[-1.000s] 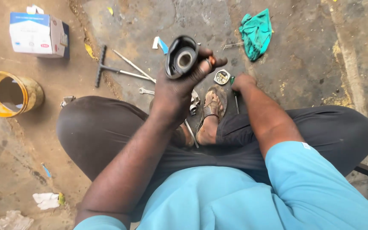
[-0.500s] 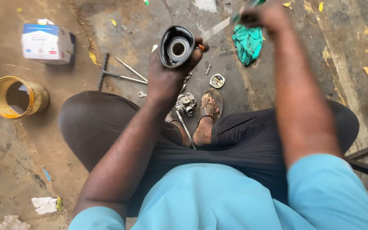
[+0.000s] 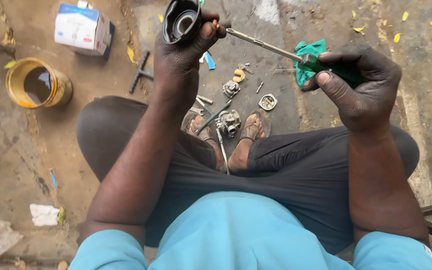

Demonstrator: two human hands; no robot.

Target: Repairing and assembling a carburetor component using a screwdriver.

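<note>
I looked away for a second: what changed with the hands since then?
The right hand went from down by the feet out to the green cloth, took up a green-handled screwdriver and brought its tip toward the black round part. The left hand kept gripping that part, raised. The yellow can and box stayed put.

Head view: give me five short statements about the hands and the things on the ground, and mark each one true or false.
1. The left hand holds a black round part raised in front of the person. True.
2. The right hand holds a hammer. False: it holds a green-handled screwdriver, whose shaft points toward the black part.
3. A yellow can stands on the ground to the left. True.
4. The green cloth is draped over the person's knee. False: it lies on the ground, behind the screwdriver.
5. A small metal assembly lies between the sandalled feet. True.
</note>
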